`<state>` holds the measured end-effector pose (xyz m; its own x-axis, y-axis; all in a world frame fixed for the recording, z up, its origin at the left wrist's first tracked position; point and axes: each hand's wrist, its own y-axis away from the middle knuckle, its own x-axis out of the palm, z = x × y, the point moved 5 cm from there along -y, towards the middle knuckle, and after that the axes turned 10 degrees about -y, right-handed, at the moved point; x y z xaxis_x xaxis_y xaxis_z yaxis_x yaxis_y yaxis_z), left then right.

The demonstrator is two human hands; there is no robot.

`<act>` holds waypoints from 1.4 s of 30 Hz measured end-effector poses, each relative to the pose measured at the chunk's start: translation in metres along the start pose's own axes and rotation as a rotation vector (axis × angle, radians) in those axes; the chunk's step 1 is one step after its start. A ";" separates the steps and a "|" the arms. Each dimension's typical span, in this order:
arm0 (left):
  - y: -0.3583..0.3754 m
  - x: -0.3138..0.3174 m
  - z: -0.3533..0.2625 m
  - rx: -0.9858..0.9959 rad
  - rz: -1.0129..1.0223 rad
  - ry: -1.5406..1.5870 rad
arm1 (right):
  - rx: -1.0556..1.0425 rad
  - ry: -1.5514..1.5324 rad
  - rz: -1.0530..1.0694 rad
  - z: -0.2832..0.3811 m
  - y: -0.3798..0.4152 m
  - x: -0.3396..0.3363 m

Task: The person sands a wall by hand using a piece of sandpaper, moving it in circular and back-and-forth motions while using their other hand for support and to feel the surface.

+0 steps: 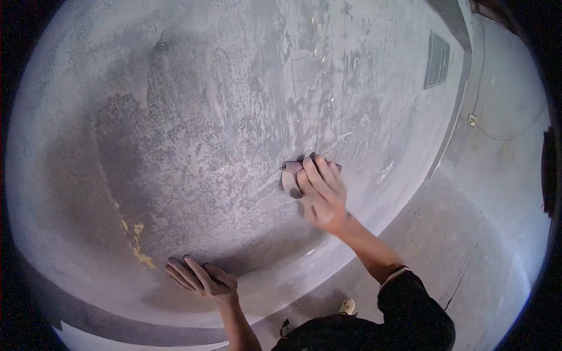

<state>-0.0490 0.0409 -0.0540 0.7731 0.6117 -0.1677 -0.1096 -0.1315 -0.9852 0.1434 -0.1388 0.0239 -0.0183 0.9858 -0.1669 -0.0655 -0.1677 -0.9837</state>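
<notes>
From my distant post, I saw the left hand (205,279) nearest, empty, its fingers slightly apart against the wall (205,128). Beyond it, the right hand (323,196) had its fingers clamped on a curled, abrasive-looking sheet (291,181), at the wall surface. I judged that a loose grip or an uneven patch (302,73) farther up could make the sheet slip, so the fingertips might scrape.

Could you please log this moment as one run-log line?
right hand: presses curled sheet to wall | left hand: open at wall, holding nothing
</notes>
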 end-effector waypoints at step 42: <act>0.013 0.008 -0.036 -0.177 0.031 -0.033 | 0.134 0.459 -0.145 -0.031 -0.045 -0.066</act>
<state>-0.0220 0.0161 -0.0670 0.7495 0.6303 -0.2022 -0.0197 -0.2841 -0.9586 0.1784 -0.1959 0.0775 0.4392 0.8956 -0.0714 -0.1631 0.0013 -0.9866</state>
